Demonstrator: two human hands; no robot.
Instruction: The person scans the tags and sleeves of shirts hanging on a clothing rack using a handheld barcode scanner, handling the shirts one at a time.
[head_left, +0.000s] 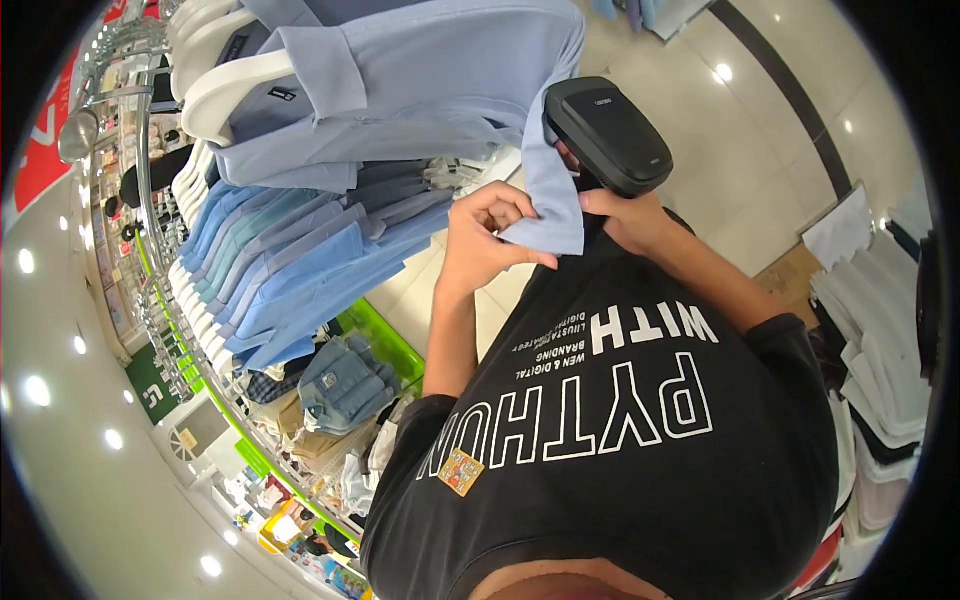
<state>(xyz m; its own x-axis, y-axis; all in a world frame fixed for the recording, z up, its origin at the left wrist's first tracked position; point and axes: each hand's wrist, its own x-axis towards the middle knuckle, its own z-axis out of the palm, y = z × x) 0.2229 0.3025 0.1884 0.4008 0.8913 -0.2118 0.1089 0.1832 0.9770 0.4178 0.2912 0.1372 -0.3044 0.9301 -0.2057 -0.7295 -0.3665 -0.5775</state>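
Note:
A light blue shirt hangs on a white hanger at the top of the view, its sleeve stretched toward the person. My left hand is closed on the end of that sleeve, fingers and thumb pinching the cloth. Just right of it, my right hand is wrapped round the lower part of a black handheld device. The device's broad head lies beside the sleeve, and its grip is mostly hidden. Part of the right hand's fingers is covered by the device and the cloth.
More blue shirts hang close together on a curved metal rack at left. Below them are folded denim items by a green bin. Stacked folded clothes stand at right. Tiled floor shows at upper right.

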